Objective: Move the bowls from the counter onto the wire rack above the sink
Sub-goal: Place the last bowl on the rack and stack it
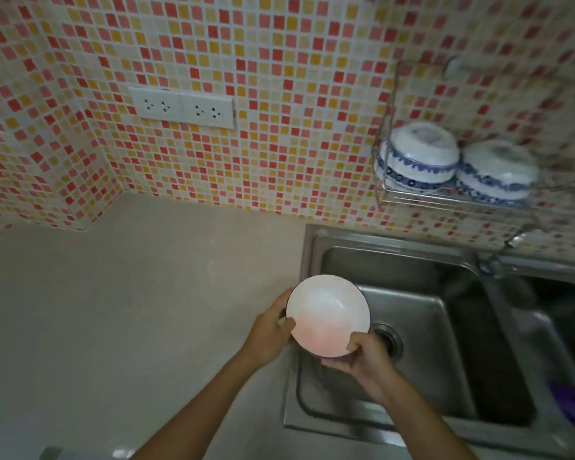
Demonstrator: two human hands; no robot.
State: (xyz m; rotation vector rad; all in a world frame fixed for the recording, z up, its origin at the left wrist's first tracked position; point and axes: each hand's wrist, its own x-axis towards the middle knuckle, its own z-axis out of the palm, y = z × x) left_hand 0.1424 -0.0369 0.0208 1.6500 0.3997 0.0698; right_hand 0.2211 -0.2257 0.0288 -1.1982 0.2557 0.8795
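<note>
The bowl (328, 315), white inside with a dark rim, is held upright in both hands over the near left edge of the sink (412, 327), partly above the counter (130, 310). The left hand (271, 327) grips its left rim, thumb curled over the lip and fingers wrapped behind. The right hand (362, 355) grips the near right rim, thumb on the inside and fingers under the base. Beyond the fingers, up and to the right, the wire rack (412, 194) hangs on the tiled wall with two blue-patterned bowls upside down in it: one stack (419, 154) at its left end, another (497, 169) just beside it, touching. The rack's right part is blurred. No writing is legible on the bowls or the sockets (181, 107).
</note>
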